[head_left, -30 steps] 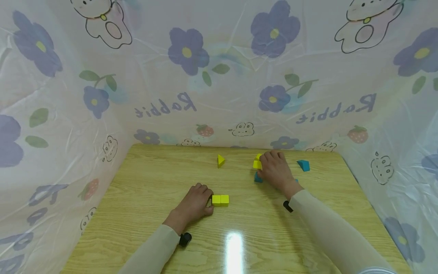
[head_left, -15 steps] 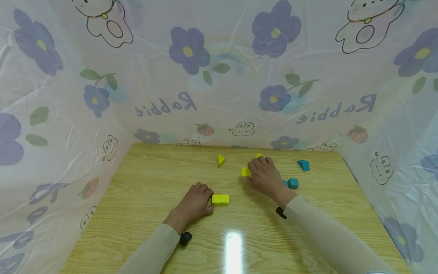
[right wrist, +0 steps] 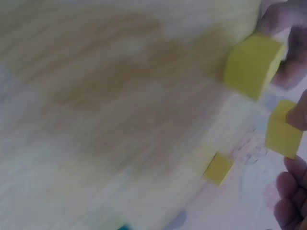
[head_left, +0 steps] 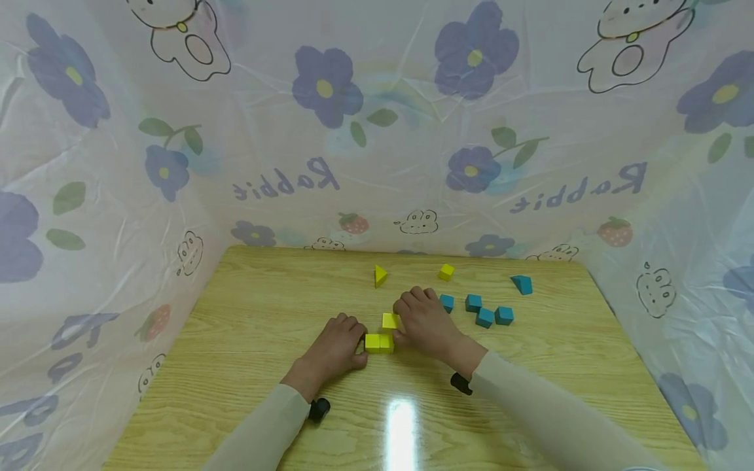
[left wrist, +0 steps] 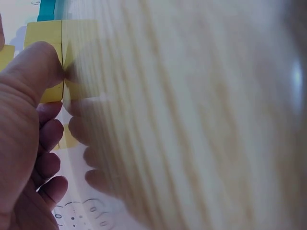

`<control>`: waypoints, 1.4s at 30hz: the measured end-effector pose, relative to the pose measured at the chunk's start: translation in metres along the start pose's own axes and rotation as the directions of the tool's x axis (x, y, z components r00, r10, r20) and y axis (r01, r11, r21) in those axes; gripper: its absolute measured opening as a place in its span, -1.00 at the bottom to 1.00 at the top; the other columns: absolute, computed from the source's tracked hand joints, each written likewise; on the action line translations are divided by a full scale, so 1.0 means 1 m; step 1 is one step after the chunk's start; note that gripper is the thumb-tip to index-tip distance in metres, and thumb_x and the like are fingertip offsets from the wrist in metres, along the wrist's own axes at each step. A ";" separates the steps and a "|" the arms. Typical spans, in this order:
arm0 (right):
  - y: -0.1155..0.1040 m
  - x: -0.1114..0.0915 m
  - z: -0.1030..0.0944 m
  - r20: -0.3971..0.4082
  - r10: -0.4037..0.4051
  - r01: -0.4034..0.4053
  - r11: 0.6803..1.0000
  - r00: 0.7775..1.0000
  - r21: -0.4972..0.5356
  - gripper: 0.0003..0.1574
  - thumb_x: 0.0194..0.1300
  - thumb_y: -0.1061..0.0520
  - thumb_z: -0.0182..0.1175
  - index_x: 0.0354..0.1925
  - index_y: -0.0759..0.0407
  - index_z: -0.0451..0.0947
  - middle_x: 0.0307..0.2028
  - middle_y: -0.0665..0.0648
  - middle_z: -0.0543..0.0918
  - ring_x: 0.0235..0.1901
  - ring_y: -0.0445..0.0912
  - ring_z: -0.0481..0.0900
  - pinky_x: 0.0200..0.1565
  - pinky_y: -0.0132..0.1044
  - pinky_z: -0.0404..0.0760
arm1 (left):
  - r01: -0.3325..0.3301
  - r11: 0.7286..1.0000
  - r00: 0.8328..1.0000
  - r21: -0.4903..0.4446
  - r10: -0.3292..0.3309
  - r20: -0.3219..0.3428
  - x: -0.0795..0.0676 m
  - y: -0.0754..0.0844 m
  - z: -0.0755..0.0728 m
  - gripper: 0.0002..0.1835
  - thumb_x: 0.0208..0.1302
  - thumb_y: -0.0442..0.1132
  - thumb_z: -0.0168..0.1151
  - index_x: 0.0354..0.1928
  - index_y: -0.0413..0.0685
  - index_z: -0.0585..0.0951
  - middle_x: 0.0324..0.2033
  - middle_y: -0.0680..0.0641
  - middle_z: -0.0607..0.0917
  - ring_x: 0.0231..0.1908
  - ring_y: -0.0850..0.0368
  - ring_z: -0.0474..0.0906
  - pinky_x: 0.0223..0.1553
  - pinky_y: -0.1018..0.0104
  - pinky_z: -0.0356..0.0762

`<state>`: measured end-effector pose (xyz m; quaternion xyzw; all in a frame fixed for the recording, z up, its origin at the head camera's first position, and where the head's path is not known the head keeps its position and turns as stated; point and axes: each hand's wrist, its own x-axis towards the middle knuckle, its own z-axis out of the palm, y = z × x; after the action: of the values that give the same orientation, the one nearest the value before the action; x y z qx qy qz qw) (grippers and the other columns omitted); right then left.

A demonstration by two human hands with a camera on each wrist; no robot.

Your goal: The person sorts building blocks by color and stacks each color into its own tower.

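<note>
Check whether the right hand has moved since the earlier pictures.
Yes: in the head view, against the yellow triangular block, the right hand has moved left and nearer the person.

A screened-off tabletop booth is shown; whether it is set in a home, lab or other room cannot be told. The wood-grain table [head_left: 283, 288] is enclosed by pale, creased sheeting [head_left: 400, 144] behind it and at its left and right. Purple flowers [head_left: 325, 88], strawberries [head_left: 353, 224] and mirrored "Rabbit" lettering [head_left: 285, 182] are printed there. Light [head_left: 402, 435] is reflected on the table's near part.
</note>
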<state>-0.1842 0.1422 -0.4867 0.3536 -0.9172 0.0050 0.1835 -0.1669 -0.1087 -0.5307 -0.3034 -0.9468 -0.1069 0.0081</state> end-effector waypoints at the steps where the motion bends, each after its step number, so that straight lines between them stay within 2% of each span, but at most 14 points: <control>1: -0.004 0.001 -0.001 0.013 0.004 -0.004 1.000 1.000 0.023 -0.58 0.22 -0.16 0.42 -0.15 0.09 0.58 -0.25 0.03 0.58 -0.23 -0.01 0.37 -0.09 -0.09 0.36 | 0.003 1.000 1.000 -0.005 -0.003 0.000 0.000 0.000 0.000 -0.63 0.34 0.03 0.36 0.02 -0.07 0.66 -0.11 0.03 0.63 -0.09 0.10 0.39 0.08 0.10 0.46; 6: -0.021 0.007 -0.002 0.078 0.006 -0.013 0.996 0.997 0.087 -0.56 0.25 -0.20 0.41 -0.13 0.08 0.60 -0.22 0.02 0.61 -0.20 -0.03 0.39 -0.08 -0.12 0.36 | 0.005 1.000 1.000 0.003 -0.005 -0.001 0.000 0.000 -0.001 -0.63 0.33 0.05 0.37 -0.01 -0.04 0.67 -0.14 0.05 0.63 -0.10 0.11 0.39 0.07 0.11 0.45; 11: -0.029 0.008 0.003 0.087 -0.011 0.003 0.997 0.996 0.083 -0.55 0.28 -0.24 0.40 -0.13 0.06 0.60 -0.23 0.00 0.59 -0.21 -0.05 0.37 -0.10 -0.14 0.35 | -0.003 1.000 1.000 0.013 0.003 -0.002 0.000 0.000 0.001 -0.67 0.32 0.05 0.38 -0.06 -0.01 0.65 -0.18 0.08 0.60 -0.14 0.13 0.36 0.01 0.16 0.43; 19: -0.032 0.008 0.008 0.082 -0.018 0.012 0.998 0.996 0.069 -0.56 0.29 -0.25 0.38 -0.13 0.03 0.61 -0.24 -0.01 0.59 -0.22 -0.06 0.38 -0.10 -0.15 0.37 | -0.009 1.000 1.000 0.007 0.009 -0.004 0.000 -0.001 0.001 -0.72 0.31 0.04 0.37 -0.16 0.01 0.62 -0.24 0.09 0.57 -0.18 0.13 0.32 -0.05 0.19 0.39; 42: -0.033 0.006 0.006 0.083 -0.029 0.024 0.998 0.996 0.055 -0.54 0.28 -0.27 0.38 -0.14 0.03 0.61 -0.23 -0.03 0.59 -0.21 -0.07 0.38 -0.11 -0.18 0.33 | -0.017 1.000 1.000 0.016 0.018 -0.021 0.000 0.001 0.000 -0.73 0.31 0.03 0.39 -0.16 0.02 0.62 -0.27 0.10 0.55 -0.21 0.15 0.31 -0.08 0.22 0.38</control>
<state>-0.1691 0.1130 -0.4940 0.3704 -0.9189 0.0127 0.1354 -0.1661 -0.1084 -0.5304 -0.3104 -0.9448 -0.1026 0.0216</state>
